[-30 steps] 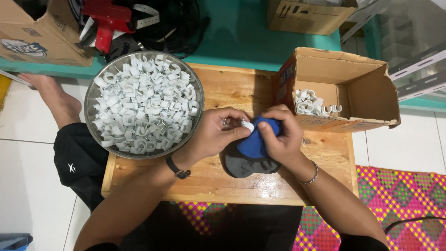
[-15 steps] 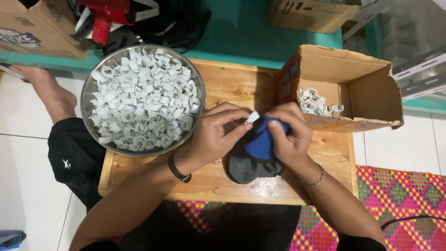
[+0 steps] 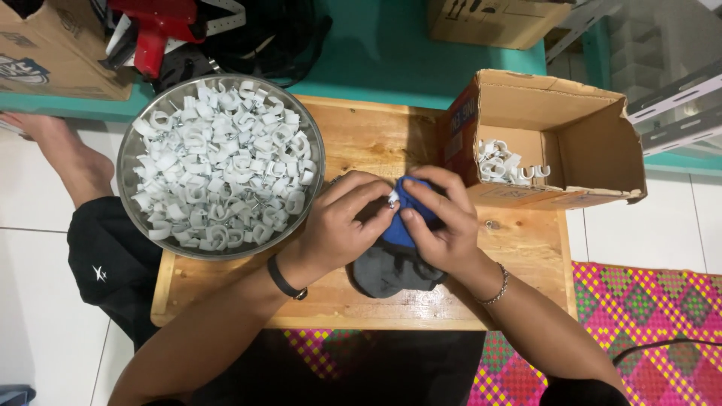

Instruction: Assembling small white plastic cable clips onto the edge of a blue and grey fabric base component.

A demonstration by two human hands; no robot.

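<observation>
My left hand (image 3: 342, 222) and my right hand (image 3: 440, 222) meet over the middle of a low wooden table (image 3: 376, 135). Between their fingertips they pinch a small white plastic clip (image 3: 392, 198). Under the hands lies a blue and grey cloth item (image 3: 395, 259), and my right hand rests on its blue part. A round metal bowl (image 3: 131, 146) heaped with several white clips (image 3: 218, 177) stands at my left. An open cardboard box (image 3: 594, 143) lying on its side at my right holds a few more white clips (image 3: 500, 165).
A black band is on my left wrist and a thin bracelet on my right. A bare foot (image 3: 56, 150) lies left of the bowl. A red tool (image 3: 154, 30), black cables and cardboard boxes sit behind on a teal floor. A colourful woven mat (image 3: 647, 316) lies at the right.
My hands have shifted slightly and closed together over the blue cloth. The white clip has moved from above the cloth down between both sets of fingertips.
</observation>
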